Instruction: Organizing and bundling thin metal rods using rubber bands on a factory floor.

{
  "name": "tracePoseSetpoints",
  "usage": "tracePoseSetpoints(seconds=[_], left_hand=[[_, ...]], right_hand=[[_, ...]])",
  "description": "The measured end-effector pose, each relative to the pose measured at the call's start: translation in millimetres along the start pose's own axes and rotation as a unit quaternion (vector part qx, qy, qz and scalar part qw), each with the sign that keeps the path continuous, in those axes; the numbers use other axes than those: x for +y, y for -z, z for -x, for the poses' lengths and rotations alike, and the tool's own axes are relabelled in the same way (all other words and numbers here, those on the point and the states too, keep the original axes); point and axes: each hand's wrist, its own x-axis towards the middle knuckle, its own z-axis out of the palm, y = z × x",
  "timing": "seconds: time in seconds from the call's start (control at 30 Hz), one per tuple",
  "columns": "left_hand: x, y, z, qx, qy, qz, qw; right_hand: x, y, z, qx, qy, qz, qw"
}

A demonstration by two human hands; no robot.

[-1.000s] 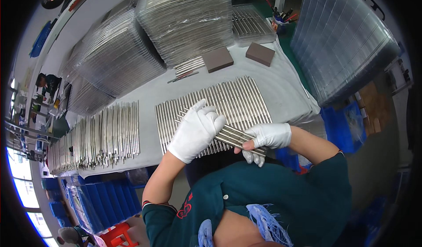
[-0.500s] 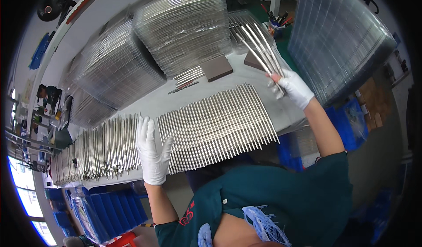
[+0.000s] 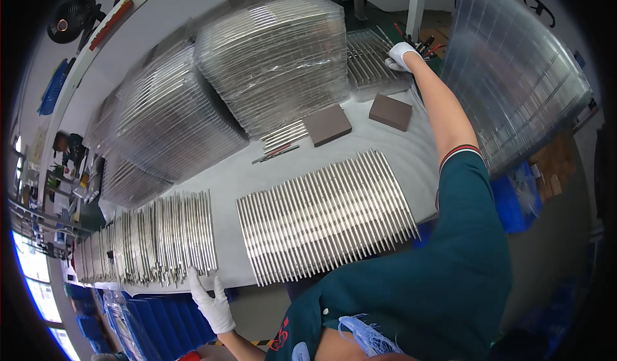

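Note:
My left hand [image 3: 212,304], in a white glove, is open at the table's front edge. Its fingertips are by the near ends of a long row of thin metal rods [image 3: 186,229]. Far off at the back right, my gloved right hand [image 3: 400,57] is curled closed over a clear plastic tray of rods [image 3: 373,65]. Slim metal rods [image 3: 384,34] stick out beyond its fingers; how many it grips is hidden. Between the hands, an evenly spaced, slanted row of silvery rods [image 3: 328,216] lies on the grey-white cloth.
Tall stacks of wrapped plastic trays [image 3: 273,59] stand at the back. Two dark brown blocks [image 3: 328,126] and a few pens [image 3: 276,154] lie before them. A large stack of clear trays [image 3: 508,78] leans at the right. Blue crates [image 3: 167,319] sit below the table.
My right hand has carried the rods from above the table's right side to the far tray. My left hand has drawn back from between the two rows to the front edge.

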Motion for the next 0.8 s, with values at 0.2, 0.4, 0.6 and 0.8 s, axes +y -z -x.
tracePoseSetpoints(seconds=[0.2,0.4,0.6,0.8], left_hand=[[9.6,-5.3,-10.9,-0.001,0.003,0.01,1.0],[51.0,-18.8,-27.4,-0.035,-0.08,0.121,0.989],[122.8,-37.9,-47.4,-0.175,-0.155,0.34,0.911],[231.1,-43.0,-64.4,-0.258,-0.003,0.728,0.636]], right_hand=[[-16.8,-1.6,5.6,0.038,0.056,0.279,0.958],[-4.9,4.0,57.0,0.028,0.137,0.191,0.972],[63.8,-35.6,214.2,-0.034,0.347,-0.158,0.924],[75.1,-85.1,351.4,-0.317,0.613,0.146,0.709]])
